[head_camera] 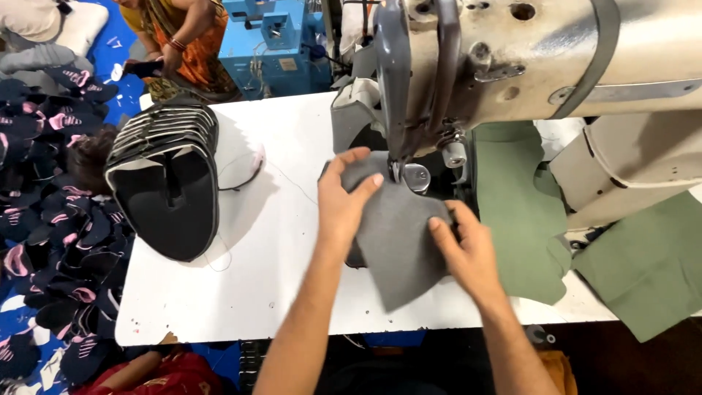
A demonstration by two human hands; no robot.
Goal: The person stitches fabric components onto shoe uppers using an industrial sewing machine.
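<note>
Mid-stitch at frame centre: left hand [342, 201] fingers spread flat, right hand [468, 249] fingers together pinching grey fabric piece [398, 241] under sewing machine [512, 58] presser foot [398, 172]; black stack [170, 183] left, unsewn.

Bright, even light falls from overhead onto the white table [241, 292], which glares almost to washout. Left of the sewing machine [512, 58], the stack of black pieces [170, 183] casts a soft shadow. Below the table's front edge things sink into dimness. The machine bulges with wide-angle distortion, perhaps slightly soft.
</note>
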